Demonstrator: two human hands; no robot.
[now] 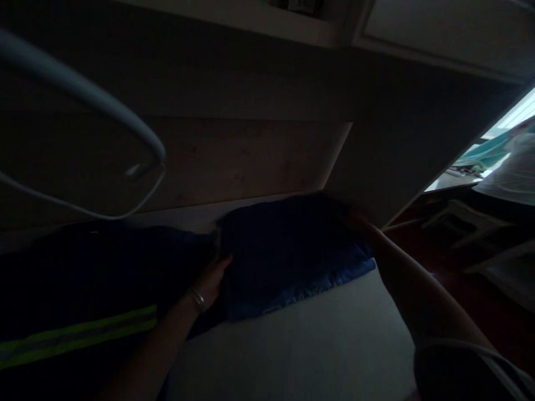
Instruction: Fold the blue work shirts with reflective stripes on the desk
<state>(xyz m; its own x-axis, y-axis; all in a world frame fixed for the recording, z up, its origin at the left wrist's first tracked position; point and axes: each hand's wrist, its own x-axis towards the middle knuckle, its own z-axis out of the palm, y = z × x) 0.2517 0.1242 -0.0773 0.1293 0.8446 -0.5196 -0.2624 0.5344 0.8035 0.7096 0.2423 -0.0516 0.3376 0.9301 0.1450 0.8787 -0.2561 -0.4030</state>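
Note:
A folded dark blue garment (288,262) lies on a pale surface (301,351) inside a dim shelf space. My left hand (213,277), with a silver bangle at the wrist, grips its left edge, thumb on the near side. At the right end of the garment, my right hand (357,218) touches the cloth; its fingers are lost in shadow. To the left lies another dark garment (104,273) with a yellow-green reflective stripe (83,331), close against the folded one.
A white curved tube or frame (104,106) juts in at upper left. Behind the cloth stands a brownish back panel (242,161). A side panel (388,139) closes off the right; past it are white stool-like frames (460,223) over a red floor (434,278).

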